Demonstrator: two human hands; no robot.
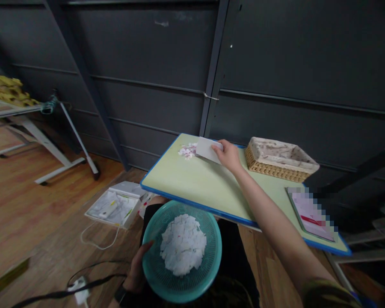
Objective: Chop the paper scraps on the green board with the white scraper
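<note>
My right hand [228,155] reaches across the green, blue-edged table [218,186] and pinches a white card [208,149] between thumb and fingers. The card's left edge meets a small heap of white and pinkish scraps [188,150] near the far left corner. On my lap, below the table edge, rests a teal plastic basket [214,248] with a pile of white paper scraps [182,244] in it. My left hand [137,263] grips the basket's left rim, thumb over the edge and the other fingers mostly hidden.
A lined wicker basket [280,160] stands at the table's back right, with a flat, partly pixelated item [312,214] nearer. An open white box [115,205], a power strip [80,291] and cables lie on the floor at left. Dark wall panels [157,55] rise behind.
</note>
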